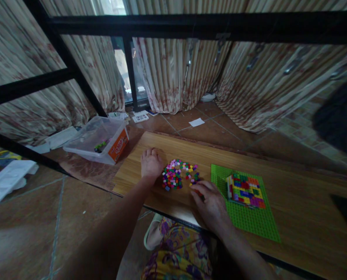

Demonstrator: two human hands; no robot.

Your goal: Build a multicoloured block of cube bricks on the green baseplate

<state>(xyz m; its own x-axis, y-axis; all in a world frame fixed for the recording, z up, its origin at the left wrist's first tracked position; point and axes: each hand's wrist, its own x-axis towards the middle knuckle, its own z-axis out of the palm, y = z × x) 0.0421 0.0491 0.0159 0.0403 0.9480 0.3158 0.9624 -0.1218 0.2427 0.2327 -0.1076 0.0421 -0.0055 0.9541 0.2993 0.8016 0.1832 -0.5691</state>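
Note:
My left hand (151, 163) lies palm down on the wooden table, its fingers stretched forward, just left of a pile of small coloured toy bricks (173, 175). The bricks are pink, red, green, purple, yellow and white. My right hand (210, 204) is at the near right side of the pile, thumb and fingers bent together beside a few bricks; what is between the fingertips is hidden. To its right, a green baseplate (251, 221) bears a block-shaped build of multicoloured bricks (246, 189).
A clear plastic box (87, 146) with an orange label stands left of the table (301, 210), a few pieces inside. Dark metal bars (173, 25) cross in front of striped curtains (167, 74). White paper (196, 122) lies on the tiled floor. White trays (10, 181) lie at far left.

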